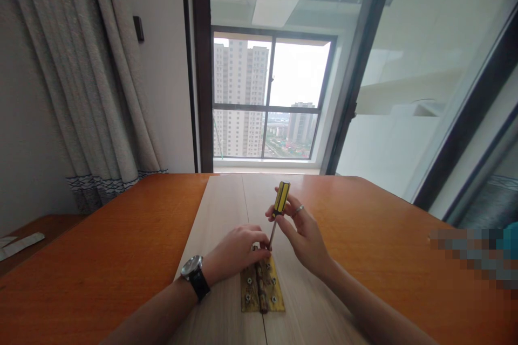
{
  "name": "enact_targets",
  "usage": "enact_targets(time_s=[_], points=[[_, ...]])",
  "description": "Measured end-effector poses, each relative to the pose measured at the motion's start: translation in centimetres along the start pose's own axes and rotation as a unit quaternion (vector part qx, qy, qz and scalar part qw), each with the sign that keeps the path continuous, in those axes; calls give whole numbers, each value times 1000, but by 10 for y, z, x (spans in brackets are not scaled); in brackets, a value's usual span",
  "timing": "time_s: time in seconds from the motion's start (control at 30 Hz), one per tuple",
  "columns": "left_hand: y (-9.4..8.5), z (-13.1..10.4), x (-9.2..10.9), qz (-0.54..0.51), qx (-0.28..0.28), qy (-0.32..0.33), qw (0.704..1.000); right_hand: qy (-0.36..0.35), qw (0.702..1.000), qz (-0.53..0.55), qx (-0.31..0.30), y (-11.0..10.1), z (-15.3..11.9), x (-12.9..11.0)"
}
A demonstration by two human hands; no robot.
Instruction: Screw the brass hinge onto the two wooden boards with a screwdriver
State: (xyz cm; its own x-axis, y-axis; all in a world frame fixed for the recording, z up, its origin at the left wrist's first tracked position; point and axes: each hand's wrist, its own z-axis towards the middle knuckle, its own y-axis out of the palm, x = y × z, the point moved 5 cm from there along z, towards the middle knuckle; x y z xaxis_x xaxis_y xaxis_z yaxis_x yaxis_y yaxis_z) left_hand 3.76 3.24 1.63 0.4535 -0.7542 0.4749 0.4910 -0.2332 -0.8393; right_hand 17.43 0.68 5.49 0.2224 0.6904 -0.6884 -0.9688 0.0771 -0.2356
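A worn brass hinge lies across the seam between two pale wooden boards, with several cross-head screws in its leaves. My right hand, a ring on one finger, grips a yellow and black screwdriver by its handle. The shaft slants down to the far right corner of the hinge. Around the tip my left hand has its thumb and fingers closed, resting over the hinge's far end; whether a screw is between those fingers is hidden. A black-strapped watch is on the left wrist.
The boards lie on an orange-brown wooden table. Beyond its far edge is a dark-framed glass door with a window behind it. A grey curtain hangs at left, near a paper strip. Part of the right side is pixelated.
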Motion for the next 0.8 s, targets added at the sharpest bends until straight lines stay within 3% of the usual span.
enact_targets(time_s=[0.6, 0.8], points=[[2, 0, -1, 14, 16, 17, 1000, 33, 996, 76, -16, 4, -4, 9], [2, 0, 1, 26, 17, 24, 999, 16, 997, 81, -1, 4, -6, 7]])
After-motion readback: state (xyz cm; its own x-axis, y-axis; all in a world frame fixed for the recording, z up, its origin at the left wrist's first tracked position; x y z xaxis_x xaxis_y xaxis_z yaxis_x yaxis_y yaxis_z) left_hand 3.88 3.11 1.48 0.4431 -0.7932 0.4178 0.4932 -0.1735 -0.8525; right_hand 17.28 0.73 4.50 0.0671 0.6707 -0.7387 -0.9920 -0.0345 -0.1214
